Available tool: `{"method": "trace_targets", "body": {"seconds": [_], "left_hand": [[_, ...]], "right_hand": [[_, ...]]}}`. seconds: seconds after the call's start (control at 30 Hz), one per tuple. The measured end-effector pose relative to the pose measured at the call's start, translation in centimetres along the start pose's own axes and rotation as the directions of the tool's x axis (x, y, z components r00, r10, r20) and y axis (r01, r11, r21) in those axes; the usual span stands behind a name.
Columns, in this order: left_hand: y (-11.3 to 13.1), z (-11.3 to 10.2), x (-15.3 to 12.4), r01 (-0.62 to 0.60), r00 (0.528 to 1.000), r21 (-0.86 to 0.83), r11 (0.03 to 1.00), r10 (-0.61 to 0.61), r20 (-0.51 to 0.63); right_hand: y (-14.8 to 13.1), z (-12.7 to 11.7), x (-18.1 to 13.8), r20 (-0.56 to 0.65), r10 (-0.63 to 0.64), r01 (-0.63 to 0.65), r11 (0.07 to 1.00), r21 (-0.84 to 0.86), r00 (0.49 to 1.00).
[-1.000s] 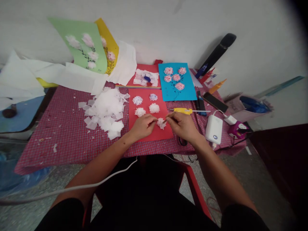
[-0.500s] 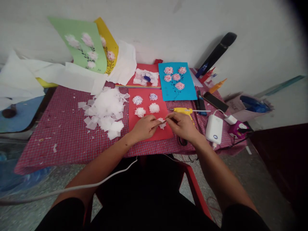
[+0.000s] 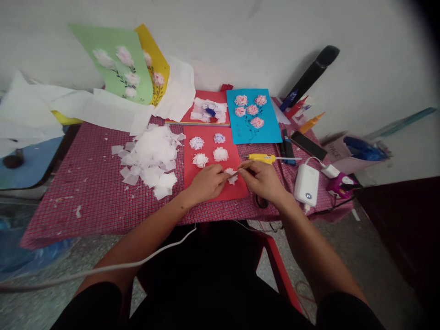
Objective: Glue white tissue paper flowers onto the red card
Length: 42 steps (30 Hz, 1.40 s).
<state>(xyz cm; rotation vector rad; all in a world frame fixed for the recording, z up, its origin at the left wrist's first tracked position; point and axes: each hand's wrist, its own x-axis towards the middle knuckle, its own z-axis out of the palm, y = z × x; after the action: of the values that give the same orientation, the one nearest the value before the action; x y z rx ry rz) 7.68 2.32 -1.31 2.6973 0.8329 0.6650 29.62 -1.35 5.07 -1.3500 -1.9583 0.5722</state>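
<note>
My left hand [image 3: 206, 183] rests on a red card [image 3: 209, 149], its fingertips pinching the edge of a small white tissue-paper flower [image 3: 231, 176]. My right hand [image 3: 263, 180] comes in from the other side, and its thumb and forefinger hold a thin stick [image 3: 235, 170] against the flower. Several finished tissue puffs, such as a white one [image 3: 200, 160] and a blue-tinged one [image 3: 219, 138], sit on the card beyond my hands. A heap of white tissue squares [image 3: 154, 149] lies to the left of the card.
A yellow glue gun [image 3: 261, 158] lies just beyond my right hand, near a white power bank [image 3: 306, 185] and a black phone [image 3: 307, 145]. A blue card with pink flowers [image 3: 271, 128] lies on the checked red tablecloth [image 3: 92, 192]. A white cable [image 3: 137, 261] crosses my left forearm.
My left hand has shifted slightly toward the tissue flower and now pinches its edge. My right hand stays close by, and the flower has barely moved.
</note>
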Motion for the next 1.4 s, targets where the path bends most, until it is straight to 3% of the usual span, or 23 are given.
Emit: {"method": "trace_targets", "body": {"seconds": [0.43,0.63,1.07,1.4], "left_hand": [[0.24,-0.34,0.1,0.034,0.999,-0.011,0.999,-0.034,0.035],[0.18,-0.27,0.1,0.014,0.999,0.03,0.999,-0.015,0.047],[0.21,-0.22,-0.03,0.008,0.999,0.045,0.999,-0.01,0.043],[0.3,-0.38,0.02,-0.011,0.998,0.068,0.998,0.006,0.063]], "right_hand": [[-0.15,0.29,-0.05,-0.014,0.048,-0.048,0.999,0.004,0.999],[-0.53,0.42,0.09,0.001,0.16,-0.16,0.987,-0.007,0.987],[-0.52,0.22,-0.12,0.007,0.16,-0.16,0.986,0.043,0.987],[-0.95,-0.16,-0.14,-0.056,0.19,-0.185,0.978,0.092,0.98]]}}
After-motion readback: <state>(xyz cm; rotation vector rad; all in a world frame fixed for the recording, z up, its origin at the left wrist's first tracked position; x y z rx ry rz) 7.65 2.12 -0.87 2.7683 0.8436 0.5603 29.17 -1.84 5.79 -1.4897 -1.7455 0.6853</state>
